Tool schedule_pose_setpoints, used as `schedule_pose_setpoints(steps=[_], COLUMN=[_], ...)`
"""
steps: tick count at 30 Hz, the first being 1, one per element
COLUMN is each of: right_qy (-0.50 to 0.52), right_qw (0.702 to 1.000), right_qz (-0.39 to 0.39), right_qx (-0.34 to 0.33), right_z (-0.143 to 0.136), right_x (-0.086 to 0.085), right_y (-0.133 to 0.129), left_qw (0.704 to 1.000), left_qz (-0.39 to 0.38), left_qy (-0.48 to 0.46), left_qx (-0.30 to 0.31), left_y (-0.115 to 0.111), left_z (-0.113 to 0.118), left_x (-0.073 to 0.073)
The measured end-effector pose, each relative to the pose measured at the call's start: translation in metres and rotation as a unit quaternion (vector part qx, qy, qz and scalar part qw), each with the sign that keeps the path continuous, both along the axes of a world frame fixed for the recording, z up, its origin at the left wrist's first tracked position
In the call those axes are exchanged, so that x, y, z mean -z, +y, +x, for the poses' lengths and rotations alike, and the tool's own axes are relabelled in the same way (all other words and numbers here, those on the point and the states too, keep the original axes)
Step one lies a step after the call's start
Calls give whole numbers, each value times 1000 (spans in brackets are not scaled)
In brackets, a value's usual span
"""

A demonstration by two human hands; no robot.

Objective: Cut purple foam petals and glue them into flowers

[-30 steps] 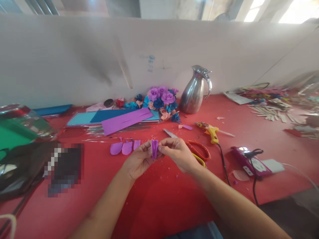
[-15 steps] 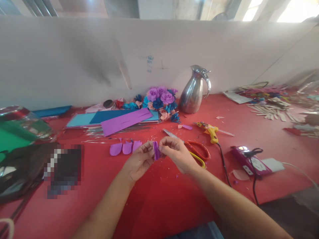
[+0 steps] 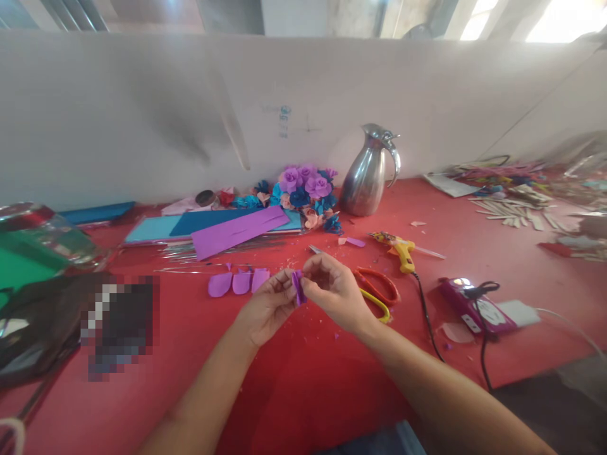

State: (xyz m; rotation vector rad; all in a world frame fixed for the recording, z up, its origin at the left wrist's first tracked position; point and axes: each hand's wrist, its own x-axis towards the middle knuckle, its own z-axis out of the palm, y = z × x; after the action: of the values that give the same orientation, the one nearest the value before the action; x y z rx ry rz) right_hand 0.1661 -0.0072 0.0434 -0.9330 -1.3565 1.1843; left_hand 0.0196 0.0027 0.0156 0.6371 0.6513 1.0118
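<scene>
Between my two hands is a small bundle of purple paper petals, standing on edge and folded or layered. My left hand pinches it from the left with thumb and fingers. My right hand is closed on its right edge, thumb and fingertips at the paper. Just left of my left hand, several loose purple petals lie in a row on the red table. Scissors with red and yellow handles lie partly hidden behind my right hand, the blade tip showing above it.
A yellow glue gun with a black cord lies to the right, near a magenta power strip. Paper flowers and a steel jug stand at the back. Purple crepe paper lies over blue sheets. A jar is at left.
My right thumb and fingers have shifted slightly left onto the purple petals, and the bundle looks a little more folded and tilted. My left hand stays almost in place.
</scene>
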Motion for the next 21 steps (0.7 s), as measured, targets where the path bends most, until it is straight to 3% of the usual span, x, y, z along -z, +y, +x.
schedule_pose_setpoints(steps=[5, 12, 21], right_qy=[21, 128, 28], right_qw=[1000, 985, 994], right_qz=[-9, -118, -97], right_qx=[0, -13, -28], right_z=[0, 1, 1], right_x=[-1, -2, 3], right_y=[2, 6, 7], left_qw=[1000, 999, 984], left_qz=[16, 32, 63], left_qy=[0, 1, 82], left_qx=[16, -13, -142], left_y=[0, 2, -1], left_z=[1, -1, 0], left_x=[-1, 3, -8])
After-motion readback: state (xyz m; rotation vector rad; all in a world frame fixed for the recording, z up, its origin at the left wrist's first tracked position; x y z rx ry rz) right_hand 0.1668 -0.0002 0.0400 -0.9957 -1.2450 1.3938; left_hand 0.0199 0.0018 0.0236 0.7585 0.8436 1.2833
